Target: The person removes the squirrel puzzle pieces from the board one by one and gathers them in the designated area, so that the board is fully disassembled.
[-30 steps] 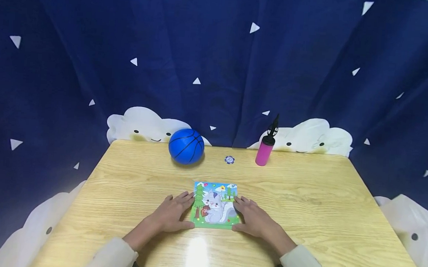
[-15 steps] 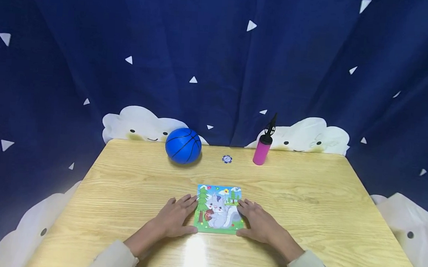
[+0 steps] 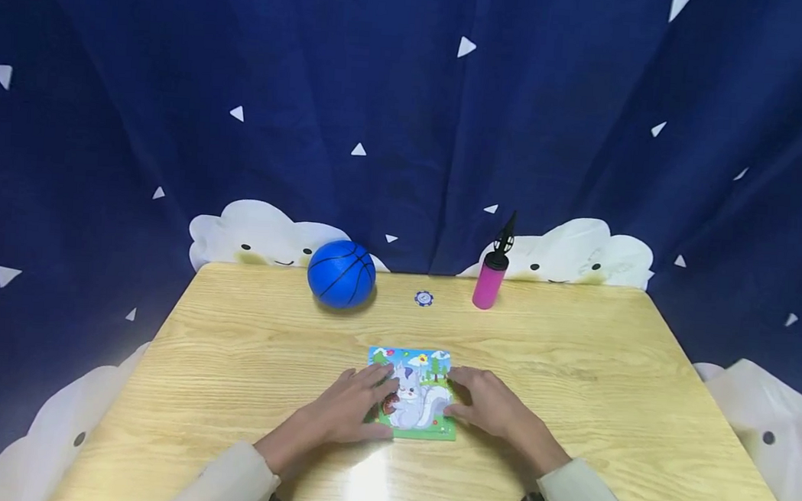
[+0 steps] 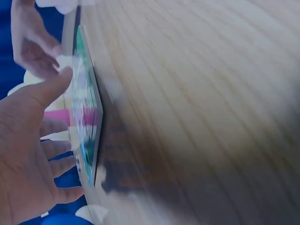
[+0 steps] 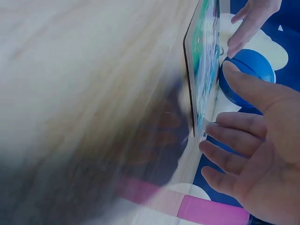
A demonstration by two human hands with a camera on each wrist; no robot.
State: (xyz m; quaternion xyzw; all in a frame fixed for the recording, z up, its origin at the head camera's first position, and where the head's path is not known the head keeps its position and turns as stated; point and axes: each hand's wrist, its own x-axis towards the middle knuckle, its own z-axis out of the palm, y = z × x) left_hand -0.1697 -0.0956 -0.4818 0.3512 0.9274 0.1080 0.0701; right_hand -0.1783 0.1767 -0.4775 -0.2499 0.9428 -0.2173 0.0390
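A thin rectangular picture board (image 3: pixel 418 414), printed with a grey squirrel, trees and flowers like a child's jigsaw puzzle, lies flat on the table. My left hand (image 3: pixel 349 405) reaches over the board's left part, covering the printed tree, with fingers loosely extended and thumb near the front edge. At the right edge is my right hand (image 3: pixel 493 405), its fingers slightly bent and overlapping the border. In the left wrist view the left hand (image 4: pixel 23 145) hovers over the board's face, thumb apart from the fingers. The right wrist view shows the right hand (image 5: pixel 265 145) relaxed beside the board, holding nothing.
A blue basketball (image 3: pixel 341 274) sits at the back of the wooden table (image 3: pixel 573 368). Right of it lies a small blue-and-white poker chip (image 3: pixel 424 299). Farther right stands a pink hand pump (image 3: pixel 488 286) with a black top. A dark blue curtain (image 3: pixel 411 90) hangs behind.
The board slid slightly right and nearer in the view, then stayed. My left hand has moved right from the left edge onto the picture. The right hand's fingers have bent and its thumb moved forward.
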